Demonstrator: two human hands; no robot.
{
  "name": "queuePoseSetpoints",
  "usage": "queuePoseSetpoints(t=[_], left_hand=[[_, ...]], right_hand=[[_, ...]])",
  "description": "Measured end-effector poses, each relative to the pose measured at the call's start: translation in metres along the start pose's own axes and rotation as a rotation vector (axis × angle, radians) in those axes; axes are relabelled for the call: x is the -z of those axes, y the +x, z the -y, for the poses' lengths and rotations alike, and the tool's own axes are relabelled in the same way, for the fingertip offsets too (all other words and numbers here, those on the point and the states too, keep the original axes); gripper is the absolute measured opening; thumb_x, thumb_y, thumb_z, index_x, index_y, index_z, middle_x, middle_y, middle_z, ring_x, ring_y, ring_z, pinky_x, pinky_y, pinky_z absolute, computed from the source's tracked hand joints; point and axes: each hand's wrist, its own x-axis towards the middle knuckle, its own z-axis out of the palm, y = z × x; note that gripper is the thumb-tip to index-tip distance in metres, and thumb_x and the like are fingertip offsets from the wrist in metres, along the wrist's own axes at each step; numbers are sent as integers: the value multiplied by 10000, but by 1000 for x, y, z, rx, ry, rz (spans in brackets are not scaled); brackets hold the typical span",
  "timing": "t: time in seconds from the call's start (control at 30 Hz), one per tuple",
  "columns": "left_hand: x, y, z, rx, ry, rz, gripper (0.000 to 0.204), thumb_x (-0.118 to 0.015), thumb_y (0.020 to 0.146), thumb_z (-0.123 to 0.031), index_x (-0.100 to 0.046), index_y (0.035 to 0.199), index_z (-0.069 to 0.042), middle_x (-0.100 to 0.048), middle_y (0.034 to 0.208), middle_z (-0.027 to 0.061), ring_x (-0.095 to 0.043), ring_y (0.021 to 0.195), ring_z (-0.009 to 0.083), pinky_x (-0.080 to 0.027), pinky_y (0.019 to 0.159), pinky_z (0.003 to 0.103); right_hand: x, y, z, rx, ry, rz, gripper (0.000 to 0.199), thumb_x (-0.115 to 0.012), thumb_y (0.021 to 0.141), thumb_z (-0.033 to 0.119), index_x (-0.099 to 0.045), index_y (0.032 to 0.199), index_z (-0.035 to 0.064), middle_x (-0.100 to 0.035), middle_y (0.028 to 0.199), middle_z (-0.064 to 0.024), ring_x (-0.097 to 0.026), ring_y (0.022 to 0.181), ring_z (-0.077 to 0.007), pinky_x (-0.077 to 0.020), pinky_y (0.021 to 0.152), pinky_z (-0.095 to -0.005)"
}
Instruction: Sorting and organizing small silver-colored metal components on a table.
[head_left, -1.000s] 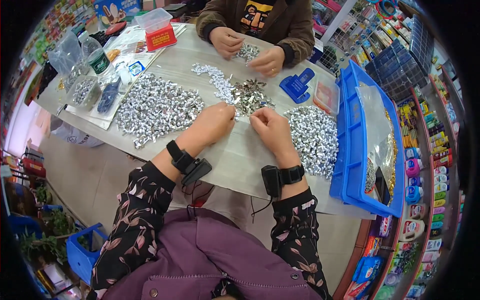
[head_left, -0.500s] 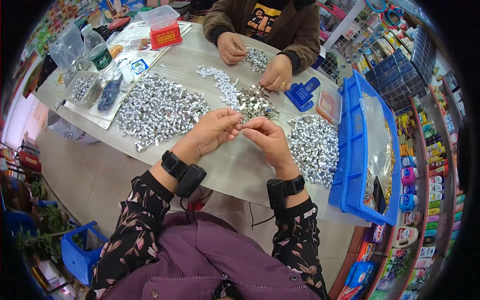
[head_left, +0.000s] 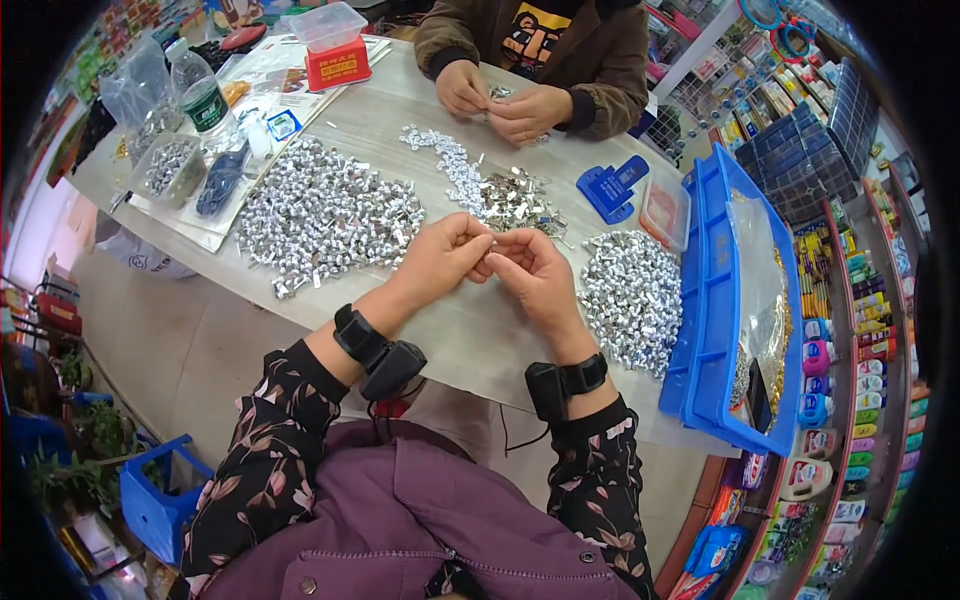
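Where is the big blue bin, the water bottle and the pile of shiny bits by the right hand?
blue bin [head_left: 706, 330], head view, its near left wall.
water bottle [head_left: 201, 95], head view, its label.
right pile of shiny bits [head_left: 632, 295], head view, its middle.

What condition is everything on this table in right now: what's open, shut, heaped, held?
Left hand: fingertips pinched together against the right hand's.
Right hand: pinched on something too small to make out.
Left pile of silver pieces: spread loose on the table.
Right pile of silver pieces: heaped beside the bin.
Blue bin: open, holding a clear bag.
Clear box on red base: lid shut.
Plastic bottle: upright, capped.
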Motion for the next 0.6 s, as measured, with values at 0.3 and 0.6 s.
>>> queuePoseSetpoints(t=[0.3, 0.6], left_hand=[[-3, -6, -2, -124, 425, 15, 156, -504, 915, -140, -488, 986, -2, -578, 740, 41, -550, 622, 75, -447, 537, 207], [-5, -9, 1, -99, 411, 8, 165, -526, 904, -153, -489, 972, -8, -578, 742, 38, -557, 608, 81, -455, 518, 207]], right_hand=[[6, 5, -8, -48, 27, 106, 112, -601, 841, 65, -576, 925, -5, -626, 814, -39, -595, 734, -93, -479, 655, -209], [1, 5, -13, 9, -93, 65, 148, -623, 822, 101, -584, 915, -7, -624, 801, -32, -578, 693, -83, -470, 631, -212]])
